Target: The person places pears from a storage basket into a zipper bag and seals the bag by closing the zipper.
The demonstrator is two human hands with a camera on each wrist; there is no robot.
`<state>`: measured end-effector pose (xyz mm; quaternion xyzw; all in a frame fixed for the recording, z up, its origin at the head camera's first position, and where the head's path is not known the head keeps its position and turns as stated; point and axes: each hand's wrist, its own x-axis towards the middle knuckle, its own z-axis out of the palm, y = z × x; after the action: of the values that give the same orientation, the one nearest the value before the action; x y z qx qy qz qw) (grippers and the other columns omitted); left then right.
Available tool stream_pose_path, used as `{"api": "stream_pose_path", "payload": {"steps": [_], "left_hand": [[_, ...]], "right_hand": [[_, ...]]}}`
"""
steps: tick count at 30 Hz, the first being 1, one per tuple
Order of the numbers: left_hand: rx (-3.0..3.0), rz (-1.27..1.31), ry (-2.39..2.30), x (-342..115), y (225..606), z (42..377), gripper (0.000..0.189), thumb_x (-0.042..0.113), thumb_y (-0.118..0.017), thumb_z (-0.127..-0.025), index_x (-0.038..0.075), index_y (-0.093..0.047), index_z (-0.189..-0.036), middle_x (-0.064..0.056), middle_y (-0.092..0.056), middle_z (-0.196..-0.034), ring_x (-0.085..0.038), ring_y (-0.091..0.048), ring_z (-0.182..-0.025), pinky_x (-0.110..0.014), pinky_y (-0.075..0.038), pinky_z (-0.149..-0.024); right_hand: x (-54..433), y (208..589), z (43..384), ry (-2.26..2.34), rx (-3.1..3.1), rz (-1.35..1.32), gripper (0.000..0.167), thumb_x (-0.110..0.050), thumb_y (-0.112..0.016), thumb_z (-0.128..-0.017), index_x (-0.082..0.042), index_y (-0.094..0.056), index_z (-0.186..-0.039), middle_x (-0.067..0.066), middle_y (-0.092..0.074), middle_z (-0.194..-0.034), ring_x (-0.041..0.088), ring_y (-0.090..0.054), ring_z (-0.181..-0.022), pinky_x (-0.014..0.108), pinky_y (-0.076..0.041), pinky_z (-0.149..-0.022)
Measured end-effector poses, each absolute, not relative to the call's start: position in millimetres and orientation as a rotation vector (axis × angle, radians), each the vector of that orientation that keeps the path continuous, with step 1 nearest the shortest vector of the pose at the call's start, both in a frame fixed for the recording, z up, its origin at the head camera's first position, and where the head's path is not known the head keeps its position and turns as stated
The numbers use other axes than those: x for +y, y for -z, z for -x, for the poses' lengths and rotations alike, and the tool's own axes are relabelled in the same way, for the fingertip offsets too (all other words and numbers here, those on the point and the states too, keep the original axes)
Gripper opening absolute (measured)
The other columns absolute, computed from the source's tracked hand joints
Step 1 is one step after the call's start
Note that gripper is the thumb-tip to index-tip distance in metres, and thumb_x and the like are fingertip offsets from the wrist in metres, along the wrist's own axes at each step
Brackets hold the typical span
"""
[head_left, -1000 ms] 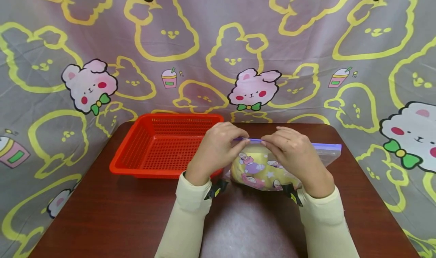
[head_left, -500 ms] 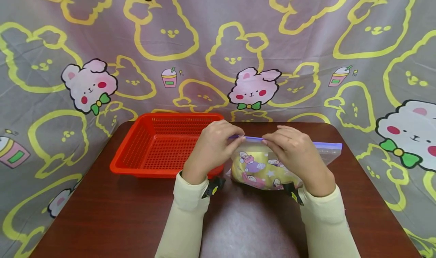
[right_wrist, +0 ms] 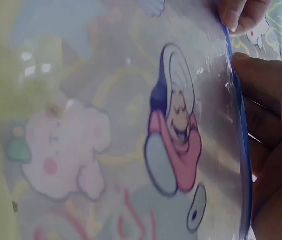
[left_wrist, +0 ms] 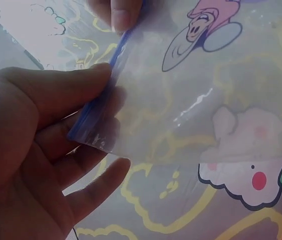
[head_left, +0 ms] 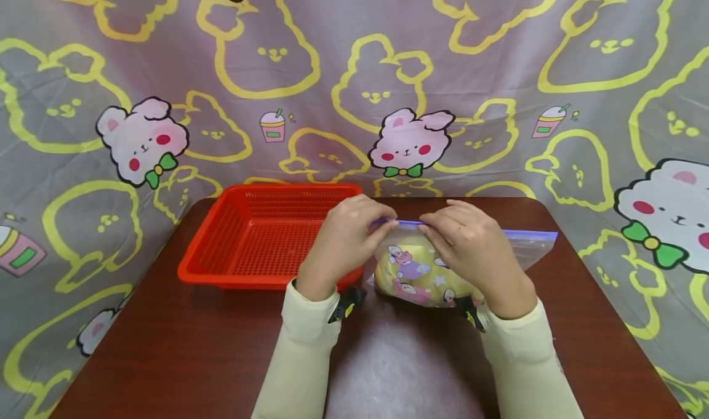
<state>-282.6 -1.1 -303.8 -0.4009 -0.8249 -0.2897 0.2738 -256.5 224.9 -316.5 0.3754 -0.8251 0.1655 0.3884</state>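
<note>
A clear zip bag (head_left: 407, 271) with printed cartoon figures stands on the table, something yellow inside it. Along its top runs a blue-purple zip strip (head_left: 528, 234). My left hand (head_left: 346, 237) pinches the strip near its left end between thumb and fingers; the left wrist view shows the bag's corner (left_wrist: 93, 137) between them. Just to the right, my right hand (head_left: 471, 240) pinches the same strip (right_wrist: 241, 120), its thumb on the near side and fingers behind. What the yellow contents are, I cannot tell.
A red plastic basket (head_left: 271, 247) with perforated walls stands left of the bag, partly behind my left hand. The dark wooden table (head_left: 183, 345) reaches back to a patterned cloth (head_left: 310, 99). A pale, shiny patch (head_left: 410, 363) lies between my forearms.
My right hand has shifted slightly left along the zip strip, closer to my left hand. My left hand rose slightly and moved a little left at first, then stayed there. The basket stands as before.
</note>
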Motion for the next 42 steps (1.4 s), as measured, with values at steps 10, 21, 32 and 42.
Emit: {"api": "stream_pose_path", "payload": {"steps": [10, 21, 32, 42], "left_hand": [[-2.224, 1.111, 0.748, 4.4, 301.1, 278.9, 0.010, 0.018, -0.078, -0.084, 0.012, -0.075, -0.090, 0.005, -0.069, -0.082, -0.009, -0.057, -0.079, -0.025, -0.046, -0.073], [-2.243, 1.155, 0.790, 0.0, 304.3, 282.7, 0.012, 0.015, -0.080, -0.082, 0.011, -0.074, -0.091, 0.004, -0.068, -0.084, -0.011, -0.058, -0.078, -0.023, -0.046, -0.071], [-2.274, 1.146, 0.808, -5.9, 305.3, 284.5, 0.011, 0.017, -0.079, -0.083, 0.012, -0.074, -0.093, 0.005, -0.068, -0.086, -0.010, -0.058, -0.079, -0.021, -0.046, -0.072], [-2.292, 1.120, 0.818, -9.5, 304.4, 283.8, 0.011, 0.016, -0.079, -0.083, 0.013, -0.074, -0.093, 0.005, -0.068, -0.086, -0.008, -0.055, -0.080, -0.022, -0.046, -0.072]], "right_hand": [[212.5, 320.2, 257.1, -0.423, -2.046, -1.013, 0.026, -0.021, -0.061, -0.097, 0.003, -0.073, -0.099, 0.011, -0.071, -0.087, 0.025, -0.068, -0.081, 0.048, -0.046, -0.095], [211.9, 319.9, 255.7, -0.415, -2.112, -1.020, 0.018, -0.009, -0.075, -0.085, 0.002, -0.073, -0.099, 0.011, -0.071, -0.086, 0.024, -0.067, -0.081, 0.047, -0.044, -0.099], [212.3, 321.0, 257.3, -0.434, -2.117, -1.024, 0.020, -0.003, -0.079, -0.079, 0.002, -0.073, -0.097, 0.010, -0.071, -0.084, 0.024, -0.067, -0.079, 0.047, -0.045, -0.098], [214.3, 319.6, 256.2, -0.437, -2.125, -1.029, 0.016, -0.005, -0.076, -0.083, 0.002, -0.072, -0.098, 0.010, -0.071, -0.085, 0.025, -0.067, -0.079, 0.046, -0.044, -0.098]]}}
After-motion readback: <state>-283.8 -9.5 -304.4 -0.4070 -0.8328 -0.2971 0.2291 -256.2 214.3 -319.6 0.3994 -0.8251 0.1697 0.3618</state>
